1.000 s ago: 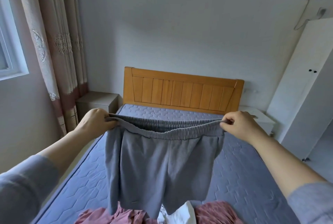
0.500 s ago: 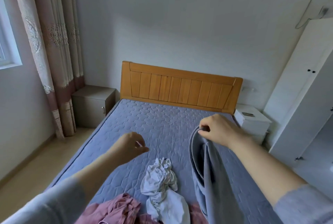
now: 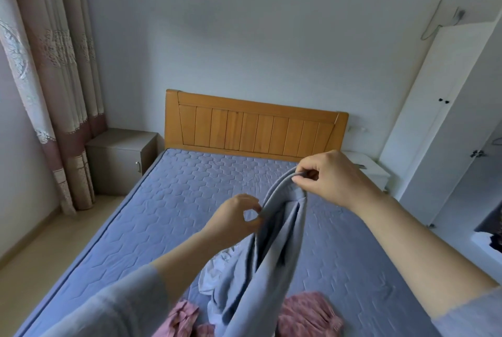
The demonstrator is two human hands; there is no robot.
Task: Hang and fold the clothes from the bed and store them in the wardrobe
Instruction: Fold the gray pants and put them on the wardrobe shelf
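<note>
The grey shorts [image 3: 271, 263] hang in a long fold over the bed [image 3: 176, 201]. My right hand [image 3: 331, 176] pinches their waistband at the top, held above the mattress. Lower down, my left hand [image 3: 233, 217] pinches the left edge of the same waistband between thumb and fingers. A white garment [image 3: 217, 268] lies crumpled on the mattress, partly hidden behind the shorts. Pink clothing [image 3: 307, 312] is bunched at the near edge of the bed. The white wardrobe [image 3: 434, 119] stands at the right with its doors closed.
A wooden headboard [image 3: 255, 125] closes the far end of the bed. A grey nightstand [image 3: 122, 157] sits at its left and a white one [image 3: 372, 171] at its right. Curtains [image 3: 51, 65] hang on the left, with bare floor [image 3: 54, 241] beside the bed.
A second ago both hands held the shorts spread wide by the waistband. My left hand let go, the shorts fell into a fold under my right hand, and my left hand now pinches the waistband again.
</note>
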